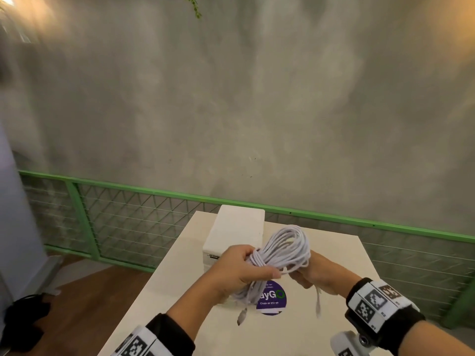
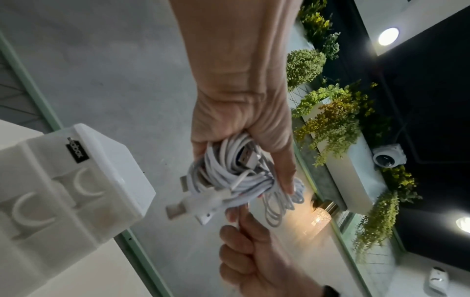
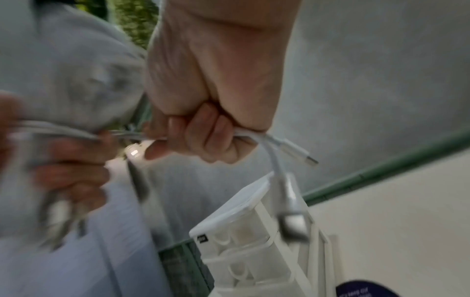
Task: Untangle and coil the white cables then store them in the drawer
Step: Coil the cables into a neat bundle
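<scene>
Purple sticker (image 1: 273, 299) on white table (image 1: 164, 286)

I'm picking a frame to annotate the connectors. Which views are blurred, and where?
Head: top-left corner smeared, cable bundle fairly sharp. Left wrist: USB plug crisp, lamp glare beyond. Right wrist: left hand badly motion-blurred; right hand sharper.

From head height, the wide-angle camera looks forward and down past both forearms to a white table (image 1: 321, 335) against a grey concrete wall (image 1: 231, 98). The left wrist camera, close under the left hand (image 2: 241, 124), faces up along it toward ceiling lights and hanging plants (image 2: 330, 120). The right wrist camera, equally close and blurred, looks along the right hand (image 3: 211, 90) toward the wall. All three views share the coiled white cables (image 1: 285, 249) and the white drawer unit (image 1: 237, 233).
</scene>
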The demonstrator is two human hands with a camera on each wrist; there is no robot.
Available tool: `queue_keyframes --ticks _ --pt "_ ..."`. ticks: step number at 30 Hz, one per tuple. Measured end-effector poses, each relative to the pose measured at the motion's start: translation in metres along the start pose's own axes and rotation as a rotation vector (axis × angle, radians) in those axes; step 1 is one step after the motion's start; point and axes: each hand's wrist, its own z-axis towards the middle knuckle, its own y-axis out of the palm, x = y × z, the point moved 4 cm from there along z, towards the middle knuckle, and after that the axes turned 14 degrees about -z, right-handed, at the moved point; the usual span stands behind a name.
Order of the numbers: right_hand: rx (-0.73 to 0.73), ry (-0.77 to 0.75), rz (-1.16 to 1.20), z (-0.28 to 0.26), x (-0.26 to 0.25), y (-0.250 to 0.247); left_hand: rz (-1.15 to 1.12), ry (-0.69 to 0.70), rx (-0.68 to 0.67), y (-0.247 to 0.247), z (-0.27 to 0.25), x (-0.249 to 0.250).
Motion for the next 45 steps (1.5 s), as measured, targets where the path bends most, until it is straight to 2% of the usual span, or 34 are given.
queue_keyframes --ticks 3,5,9,14,16,19,21,25,29,33,40,45 --pt "0.056 0.067 -0.024 -0.001 0.001 0.007 -0.043 0.034 0.180 -0.016 0.004 -0.001" --pt "0.078 0.021 -0.097 -0.005 -0.005 0.018 -0.080 0.077 0.275 -0.023 0.006 -0.002" --pt "0.129 -0.048 -0.377 -0.018 -0.022 0.034 0.141 0.150 0.342 -0.025 0.008 -0.006" --pt "0.240 -0.068 -0.876 -0.036 -0.034 0.022 0.399 0.146 0.292 -0.020 0.009 -0.013" --pt "0.237 -0.116 -0.996 -0.036 -0.039 0.016 0.522 0.113 0.219 -0.017 0.012 -0.019" --pt "0.207 -0.194 -1.127 -0.031 -0.051 0.009 0.591 0.079 0.099 -0.008 0.015 -0.029" --pt "0.181 -0.193 -1.155 -0.023 -0.058 0.006 0.646 0.057 0.036 -0.001 0.016 -0.032" --pt "0.211 -0.188 -0.981 -0.007 -0.065 -0.007 0.610 0.020 -0.029 0.004 0.018 -0.032" --pt "0.254 -0.206 -0.776 0.006 -0.061 -0.020 0.520 0.062 0.001 0.000 0.015 -0.025" --pt "0.267 -0.125 -0.531 0.017 -0.055 -0.026 0.517 0.110 0.018 0.007 0.009 -0.020" --pt "0.142 0.043 -0.215 0.028 -0.033 -0.027 0.583 0.059 -0.022 0.006 0.009 -0.017" --pt "-0.020 0.140 -0.198 0.036 -0.014 -0.023 0.529 0.047 -0.085 0.014 0.006 -0.022"
